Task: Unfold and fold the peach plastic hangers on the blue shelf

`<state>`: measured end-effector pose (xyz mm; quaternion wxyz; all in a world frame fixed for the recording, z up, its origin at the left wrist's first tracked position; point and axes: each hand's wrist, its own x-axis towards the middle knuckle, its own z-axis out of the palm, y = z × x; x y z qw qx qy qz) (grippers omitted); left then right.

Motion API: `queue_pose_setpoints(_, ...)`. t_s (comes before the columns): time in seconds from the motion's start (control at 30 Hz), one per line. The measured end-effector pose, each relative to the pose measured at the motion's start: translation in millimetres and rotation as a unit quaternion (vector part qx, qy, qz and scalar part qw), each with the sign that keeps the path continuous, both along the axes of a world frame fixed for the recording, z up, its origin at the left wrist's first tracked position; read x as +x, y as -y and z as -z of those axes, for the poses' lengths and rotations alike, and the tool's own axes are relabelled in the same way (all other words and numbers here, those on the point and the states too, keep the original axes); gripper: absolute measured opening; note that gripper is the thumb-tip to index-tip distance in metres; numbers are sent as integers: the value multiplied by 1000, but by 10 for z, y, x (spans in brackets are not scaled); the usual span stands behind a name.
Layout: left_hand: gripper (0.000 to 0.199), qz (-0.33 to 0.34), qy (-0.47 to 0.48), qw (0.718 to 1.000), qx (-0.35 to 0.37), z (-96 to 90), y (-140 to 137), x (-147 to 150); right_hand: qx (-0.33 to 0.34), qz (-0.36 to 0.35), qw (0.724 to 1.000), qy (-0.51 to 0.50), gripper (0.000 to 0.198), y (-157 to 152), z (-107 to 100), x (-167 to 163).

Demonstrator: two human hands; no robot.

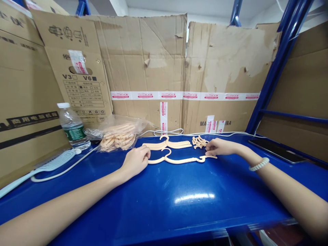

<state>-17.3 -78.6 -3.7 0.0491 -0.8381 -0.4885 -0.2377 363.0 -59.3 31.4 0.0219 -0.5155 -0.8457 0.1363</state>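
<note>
A cream plastic clothes hanger point(180, 162) lies flat on the blue surface, its hook pointing away from me. My left hand point(135, 160) has its fingers closed at the hanger's left end and covers the tip. At the other end is a small curved cream piece point(202, 159), touching or overlapping the hanger arm. My right hand point(219, 147) is just above that end, fingers pinched together beside a small pile of cream hook-like pieces point(199, 141); what the fingertips hold is hidden. Behind the hanger lies a stack of similar hangers point(153, 146).
A clear plastic bag of cream hangers point(120, 133) sits at the back left, near a water bottle point(74, 128) and a pale hairbrush point(57, 161). A dark phone point(278, 151) lies at right. Cardboard panels point(146, 68) wall the back; a white cable point(225, 134) runs along them.
</note>
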Motion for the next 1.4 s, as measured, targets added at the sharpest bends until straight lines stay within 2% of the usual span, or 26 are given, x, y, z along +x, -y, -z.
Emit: queue_pose_setpoints(1.4, 19, 4, 8, 1000, 16, 59, -25, -21, 11, -1, 1000, 25, 40, 36, 2, -123)
